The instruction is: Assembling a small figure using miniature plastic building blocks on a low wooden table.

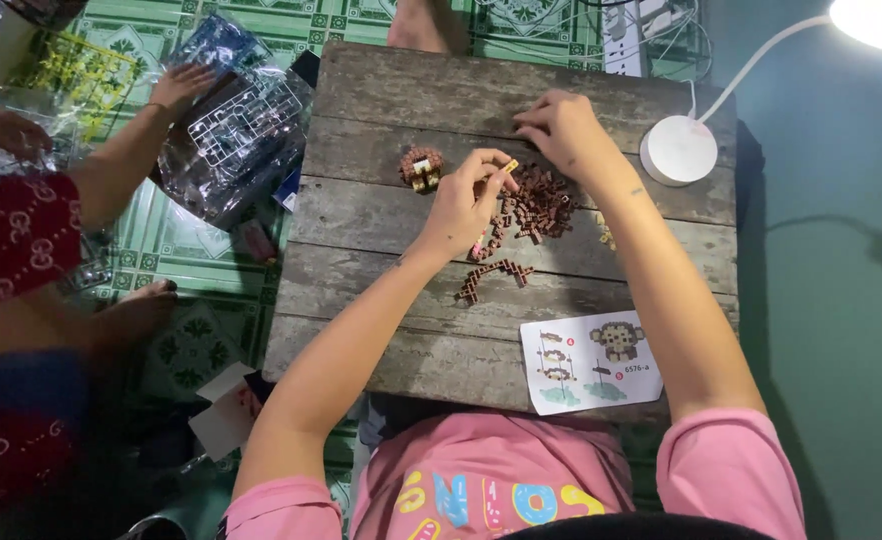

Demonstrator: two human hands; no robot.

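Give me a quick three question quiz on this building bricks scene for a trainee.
1. True or false: the left hand pinches a small yellow brick.
2. Where does the right hand rest? A) on the lamp base B) over the brown brick pile C) on the instruction sheet
3. Fill in: the instruction sheet lies on the wooden ___.

Key: 1 true; 2 B; 3 table.

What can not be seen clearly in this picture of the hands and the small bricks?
- Head view: whatever the right hand touches is hidden under its own fingers.
- The left hand pinches a small yellow piece, too small to tell its shape.
- The brown brick pile is blurred; single bricks merge.
- The lamp head is cut off by the top edge.
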